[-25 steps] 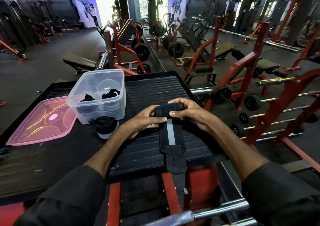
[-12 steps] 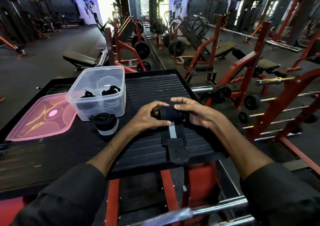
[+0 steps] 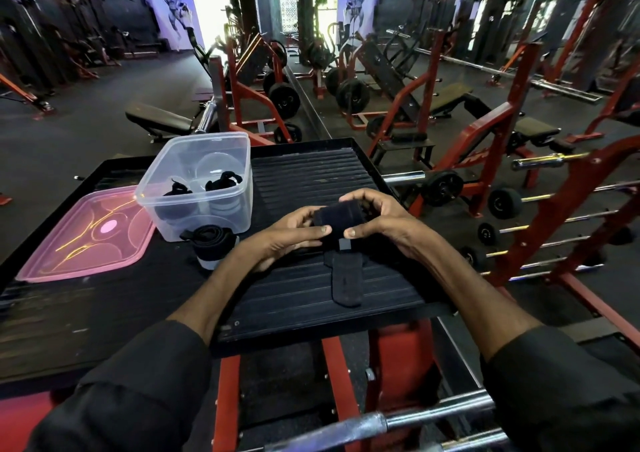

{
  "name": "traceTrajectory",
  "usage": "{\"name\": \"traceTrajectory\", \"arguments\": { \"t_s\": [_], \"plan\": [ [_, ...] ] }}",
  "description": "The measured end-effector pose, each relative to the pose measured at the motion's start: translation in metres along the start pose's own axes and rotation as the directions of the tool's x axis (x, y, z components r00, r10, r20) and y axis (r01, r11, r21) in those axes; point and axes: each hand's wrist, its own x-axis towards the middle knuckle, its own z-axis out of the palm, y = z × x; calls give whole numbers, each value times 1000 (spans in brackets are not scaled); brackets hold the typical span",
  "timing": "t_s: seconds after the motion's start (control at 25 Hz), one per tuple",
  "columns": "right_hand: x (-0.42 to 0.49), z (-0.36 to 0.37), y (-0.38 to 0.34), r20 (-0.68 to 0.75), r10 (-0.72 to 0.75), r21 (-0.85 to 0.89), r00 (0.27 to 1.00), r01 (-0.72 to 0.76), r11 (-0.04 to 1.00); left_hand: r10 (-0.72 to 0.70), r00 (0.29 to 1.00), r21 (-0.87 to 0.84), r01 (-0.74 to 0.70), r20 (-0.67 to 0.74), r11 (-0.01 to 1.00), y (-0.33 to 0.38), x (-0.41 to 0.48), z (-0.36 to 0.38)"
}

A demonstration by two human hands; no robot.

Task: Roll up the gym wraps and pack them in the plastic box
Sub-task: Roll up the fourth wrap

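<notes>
I hold the half-rolled black fabric gym wrap between both hands, just above the black ribbed rubber platform. My left hand pinches the roll's left end and my right hand the right end. On each, the fingers curl over the top and the thumb presses the near face.

The roll's axis runs across me, left to right. Its loose flat tail leaves the roll's underside and lies straight back toward me on the platform, at right angles to that axis. Only a short length is left unrolled. I judge the next turns must travel toward my body along the tail, both hands advancing evenly so the edges stay flush.

The clear plastic box stands to the left and slightly beyond, nearer my left hand, with dark rolls inside. A finished black roll sits against its near wall, and a pink translucent lid lies further left.
</notes>
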Motion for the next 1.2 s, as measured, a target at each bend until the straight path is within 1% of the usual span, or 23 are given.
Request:
{"name": "traceTrajectory", "arguments": {
  "t_s": [0.12, 0.24, 0.32, 0.4, 0.44, 0.48, 0.52, 0.56, 0.6, 0.64, 0.76, 0.8, 0.88, 0.96, 1.0, 1.08, 1.12, 1.2],
  "plan": [
    [1, 5, 0, -43, -118, 26, 992, 119, 993, -20, 1000, -12, 20, 2, 1000, -1, 3, -1],
    [4, 11, 2, -31, -214, 0, 976, 214, 977, -6, 1000, -26, 6, -14, 1000, 0, -1, 2],
    [6, 13, 3, -14, -288, -42, 958, 287, 957, 42, 996, -12, -43, -75, 999, 1, -3, 6],
    [6, 13, 1, -5, -295, -41, 955, 295, 955, 132, 972, 31, -128, -192, 991, 0, -3, 11],
    [6, 10, -1, 16, -256, 29, 967, 255, 966, 180, 955, 55, -172, -238, 984, 1, -2, 13],
    [5, 7, -4, 57, -192, 159, 980, 181, 971, 219, 940, 71, -208, -262, 976, 2, -2, 15],
    [6, 3, -7, 110, -126, 302, 986, 87, 949, 251, 929, 89, -235, -272, 968, 2, -1, 15],
    [6, -1, -9, 143, -70, 409, 987, 5, 912, 278, 922, 114, -256, -271, 960, 3, -1, 16],
    [8, -5, -10, 145, -18, 445, 989, -49, 894, 308, 914, 155, -275, -266, 949, 4, 0, 16],
    [9, -6, -10, 138, 40, 429, 990, -96, 898, 337, 906, 198, -291, -257, 936, 4, 0, 16],
    [7, -7, -6, 165, 210, 282, 964, -250, 926, 388, 892, 267, -326, -231, 907, 3, 1, 16],
    [5, -7, -4, 183, 236, 249, 954, -278, 928, 399, 888, 270, -336, -229, 902, 3, 1, 16],
    [4, -8, -1, 203, 236, 208, 950, -278, 938, 408, 882, 268, -345, -235, 900, 3, 1, 15],
    [5, -7, 0, 153, 212, 195, 965, -240, 951, 358, 908, 217, -313, -216, 925, 6, -1, 13],
    [6, -6, 0, 115, 192, 202, 975, -212, 956, 293, 938, 135, -271, -185, 953, 7, -1, 12],
    [7, -3, 1, 53, 132, 253, 990, -141, 957, 109, 991, -107, -117, -76, 987, 8, -2, 8],
    [7, -2, 1, 30, 92, 279, 995, -97, 955, 35, 999, -189, -37, -14, 981, 8, -1, 6],
    [6, 0, 0, -12, 15, 284, 1000, -11, 959, -33, 996, -234, 51, 79, 971, 7, 0, 1]
  ]
}}
